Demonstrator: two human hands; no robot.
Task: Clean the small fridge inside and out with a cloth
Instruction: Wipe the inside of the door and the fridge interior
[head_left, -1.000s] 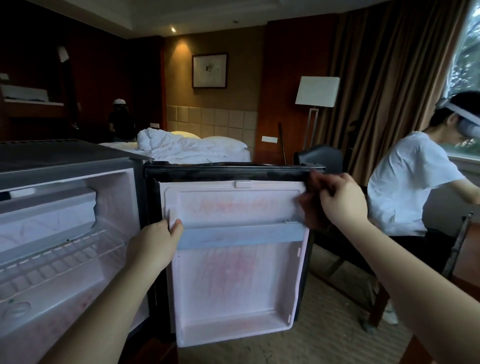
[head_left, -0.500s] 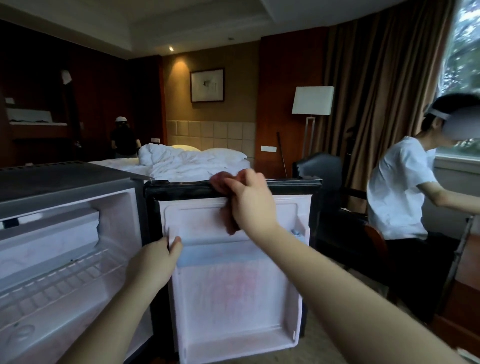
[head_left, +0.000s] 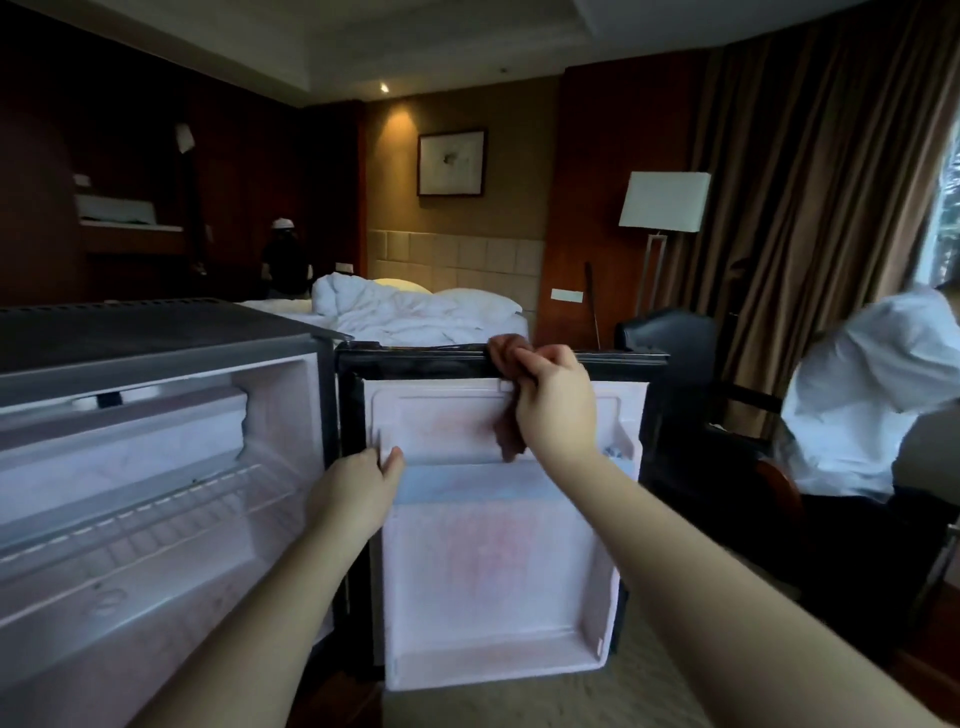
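Right hand (head_left: 556, 410) bunches the soft, limp brown cloth (head_left: 511, 439) on the top edge of the open fridge door (head_left: 493, 571), left hand (head_left: 356, 493) below-left grips the liner rim; light swinging door probably needs that brace.
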